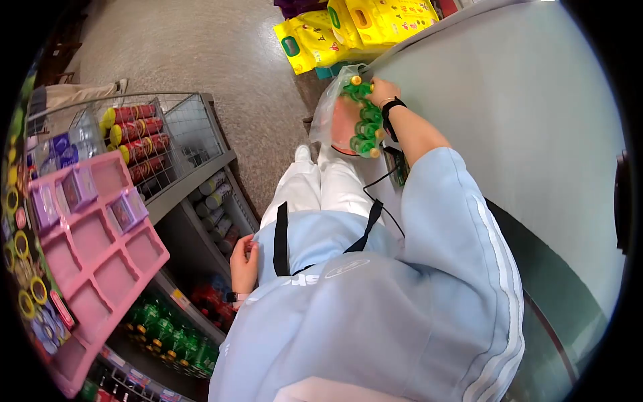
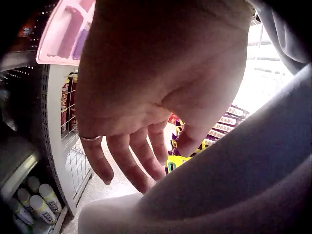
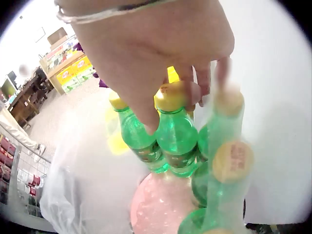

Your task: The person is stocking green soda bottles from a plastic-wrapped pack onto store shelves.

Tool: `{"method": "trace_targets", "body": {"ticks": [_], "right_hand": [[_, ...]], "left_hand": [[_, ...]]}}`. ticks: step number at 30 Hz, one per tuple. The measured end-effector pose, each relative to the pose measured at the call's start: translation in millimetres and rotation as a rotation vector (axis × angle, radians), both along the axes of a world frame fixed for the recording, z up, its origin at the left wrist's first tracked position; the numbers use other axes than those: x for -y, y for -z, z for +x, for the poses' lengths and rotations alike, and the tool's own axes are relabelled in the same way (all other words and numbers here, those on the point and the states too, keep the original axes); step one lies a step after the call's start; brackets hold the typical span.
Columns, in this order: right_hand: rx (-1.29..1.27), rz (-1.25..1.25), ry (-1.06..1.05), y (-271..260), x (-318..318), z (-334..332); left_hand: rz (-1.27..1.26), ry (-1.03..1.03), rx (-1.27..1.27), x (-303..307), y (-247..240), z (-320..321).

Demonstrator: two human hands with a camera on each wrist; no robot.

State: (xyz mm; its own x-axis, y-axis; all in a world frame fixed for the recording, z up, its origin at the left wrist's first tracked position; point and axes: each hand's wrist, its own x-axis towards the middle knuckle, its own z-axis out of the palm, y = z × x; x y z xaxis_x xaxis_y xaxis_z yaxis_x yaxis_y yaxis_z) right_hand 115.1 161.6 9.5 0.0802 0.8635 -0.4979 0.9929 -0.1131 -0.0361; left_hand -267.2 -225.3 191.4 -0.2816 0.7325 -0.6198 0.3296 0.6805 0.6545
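Note:
My right hand (image 1: 386,92) is at the far end of a group of green bottles (image 1: 367,129). In the right wrist view, the right hand (image 3: 161,44) has thumb and fingers around the yellow cap and neck of one green bottle (image 3: 176,141). Another green bottle (image 3: 139,139) stands directly beside it. A clear plastic bag (image 1: 324,110) surrounds the group, over a round pink surface (image 1: 345,120). Beside my waist hangs my left hand (image 1: 244,264), holding nothing; in the left wrist view the left hand (image 2: 161,73) has loosely bent fingers.
A pale counter (image 1: 509,87) lies on the right. Yellow packages (image 1: 388,23) sit beyond the bag. On the left are a pink compartment tray (image 1: 94,234), a wire rack (image 1: 191,124) with red cans, and shelves of bottles (image 1: 164,331). A black cable (image 1: 378,201) runs near my right side.

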Motion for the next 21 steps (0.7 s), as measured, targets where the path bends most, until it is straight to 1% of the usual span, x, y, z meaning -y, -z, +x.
{"method": "trace_targets", "body": {"ticks": [1,2,4,5,6,7,8,9,10,11,12,14,15,17,18,20,21], "right_hand": [[0.032,0.044,-0.027,-1,2,-1],[0.032,0.031,-0.023,7,1,1],[0.05,0.052,-0.115,17,-1,5],[0.048,0.04,-0.114,21,-1,9],[0.026,0.114,-0.175,20,3,12],[0.003,0.19,-0.236,16,6,12],[0.0,0.181,-0.231,13,9,12],[-0.038,0.167,-0.205,5,13,10],[-0.073,0.151,-0.179,-2,18,10],[-0.143,0.225,-0.194,-5,22,12],[-0.145,0.212,-0.189,-14,25,12],[-0.31,0.208,-0.128,-40,28,9],[-0.308,0.2,-0.122,-51,32,9],[-0.48,0.265,-0.067,-74,42,7],[-0.475,0.256,-0.059,-88,46,5],[-0.63,0.322,-0.059,-121,56,1],[-0.664,0.356,-0.07,-136,61,-3]], "left_hand": [[0.0,0.006,-0.016,-8,1,2],[0.0,0.009,-0.031,-16,2,4],[-0.009,0.005,-0.011,-39,-1,10],[-0.011,0.0,0.007,-51,-1,13],[-0.025,0.006,0.005,-63,0,14],[0.035,0.017,0.014,-77,3,16],[0.097,0.028,0.024,-92,7,18],[0.113,0.087,-0.001,-113,1,23],[0.139,0.142,-0.012,-129,9,23],[0.164,0.166,0.0,-144,17,27],[0.189,0.19,0.01,-162,22,31],[0.203,0.292,0.023,-197,34,44],[0.215,0.35,0.034,-214,39,53],[0.245,0.477,0.063,-246,46,74],[0.263,0.55,0.079,-261,52,85],[0.271,0.644,0.092,-282,69,111],[0.267,0.649,0.102,-289,76,125]]}}
